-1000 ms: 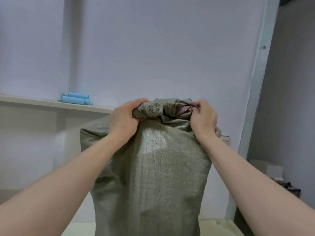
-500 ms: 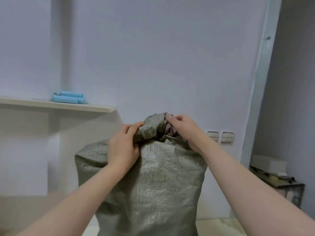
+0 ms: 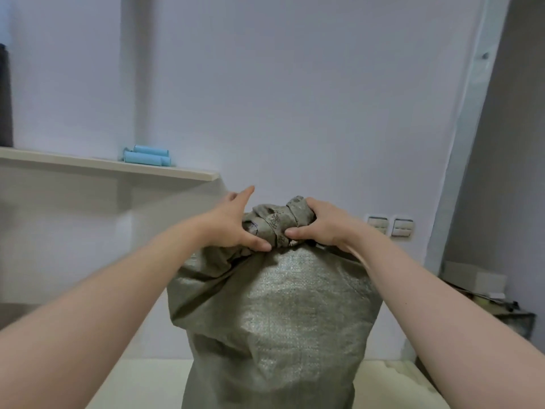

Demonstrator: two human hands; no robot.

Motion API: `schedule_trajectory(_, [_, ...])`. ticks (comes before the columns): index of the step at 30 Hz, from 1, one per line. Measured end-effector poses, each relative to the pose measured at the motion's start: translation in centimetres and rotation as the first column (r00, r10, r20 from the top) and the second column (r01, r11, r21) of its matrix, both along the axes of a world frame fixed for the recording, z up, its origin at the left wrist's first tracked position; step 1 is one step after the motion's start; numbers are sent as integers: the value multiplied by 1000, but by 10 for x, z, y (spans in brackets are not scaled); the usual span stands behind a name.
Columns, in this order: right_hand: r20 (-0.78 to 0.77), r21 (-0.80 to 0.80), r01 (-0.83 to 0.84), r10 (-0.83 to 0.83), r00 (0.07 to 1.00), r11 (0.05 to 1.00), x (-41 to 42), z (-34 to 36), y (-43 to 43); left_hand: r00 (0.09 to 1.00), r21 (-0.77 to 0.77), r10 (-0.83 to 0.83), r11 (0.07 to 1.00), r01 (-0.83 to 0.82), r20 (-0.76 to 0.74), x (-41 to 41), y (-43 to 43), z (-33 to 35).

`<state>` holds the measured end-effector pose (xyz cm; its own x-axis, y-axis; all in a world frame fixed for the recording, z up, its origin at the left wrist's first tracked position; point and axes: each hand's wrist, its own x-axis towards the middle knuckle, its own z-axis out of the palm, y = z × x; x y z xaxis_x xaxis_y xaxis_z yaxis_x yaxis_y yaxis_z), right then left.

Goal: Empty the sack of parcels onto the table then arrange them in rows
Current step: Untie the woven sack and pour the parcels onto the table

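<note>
A full grey-green woven sack [image 3: 274, 314] stands upright on the pale table [image 3: 141, 382] in front of me. Its bunched, twisted neck [image 3: 274, 222] sticks up between my hands. My right hand [image 3: 321, 225] grips the right side of the neck, fingers curled over the top and thumb underneath. My left hand [image 3: 233, 222] rests against the left side of the neck with the thumb pressed on the fabric and the fingers stretched out straight, pointing away. The parcels are hidden inside the sack.
A wall shelf [image 3: 112, 166] at the left carries light blue rolls [image 3: 146, 156]. Wall switches [image 3: 389, 225] sit behind the sack at the right. A low stand with a white box [image 3: 474, 278] is at the far right. A white wall is close behind.
The sack has come lower in view. My left hand's fingers have straightened off the neck, leaving the thumb on it. My right hand has shifted its grip over the top of the neck.
</note>
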<state>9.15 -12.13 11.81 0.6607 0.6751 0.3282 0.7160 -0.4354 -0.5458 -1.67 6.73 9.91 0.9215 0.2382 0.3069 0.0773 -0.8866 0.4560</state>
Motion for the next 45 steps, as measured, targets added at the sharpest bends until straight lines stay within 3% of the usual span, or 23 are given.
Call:
schedule_trajectory(3, [16,-49,9,-9,1000,999,-4,2,-15,944,119,53,993,-14,-325,-13,10,3])
schedule_trajectory(5, [95,-113,60,-49,994,992,-4,2,-22,947,189,66,982,-6,-314,-14,6,-7])
schedule_trajectory(8, [219,-17,178,-170,961,984,-6,-9,-21,996,166,80,982,-86,40,-4,-3,-21])
schedule_trajectory(10, [259,151,217,-250,933,964,-5,-10,-14,957,106,144,979,-175,252,-3,-10,-11])
schedule_trajectory(13, [245,437,168,-297,923,884,-1,16,-7,845,131,254,927,-351,471,-13,-22,37])
schedule_trajectory(15, [290,579,113,-333,897,807,0,39,-7,733,145,203,913,-381,650,-19,-32,65])
schedule_trajectory(17, [337,646,63,-358,871,761,2,47,-6,595,137,135,911,-389,792,-21,-39,70])
schedule_trajectory(18, [354,625,49,-338,872,779,5,46,-5,575,132,127,913,-387,809,-20,-39,64])
schedule_trajectory(20, [371,443,80,-264,890,893,15,32,1,714,161,189,906,-392,674,-10,-27,38])
schedule_trajectory(22, [368,287,137,-241,898,948,28,8,8,893,188,220,931,-312,392,1,-13,7])
schedule_trajectory(23, [356,285,142,-243,903,948,33,-4,9,951,182,165,959,-217,263,3,-8,-4])
schedule_trajectory(25, [316,334,150,-261,912,931,37,-20,6,996,64,-48,997,43,80,-2,-6,-11])
schedule_trajectory(27, [287,377,168,-288,914,911,39,-30,-3,987,-170,-153,975,143,-46,-10,-13,-3])
schedule_trajectory(28, [280,407,162,-292,915,899,39,-33,-8,990,-227,-137,966,125,-40,-9,-15,0])
schedule_trajectory(31, [289,463,126,-283,914,877,33,-39,-17,997,-87,11,996,-4,79,3,-20,-3])
schedule_trajectory(35, [290,395,53,-179,940,917,24,-44,-22,997,74,-74,995,71,32,19,-29,-19])
schedule_trajectory(39, [58,192,-134,125,990,972,22,-26,-41,999,156,-38,987,37,8,22,-32,-22])
schedule_trajectory(43, [231,-236,-33,90,969,971,14,-16,-37,998,270,-28,962,42,-56,7,-44,-19])
schedule_trajectory(45, [242,-205,2,49,969,979,9,-20,-29,992,266,-16,963,49,-123,1,-43,-18])
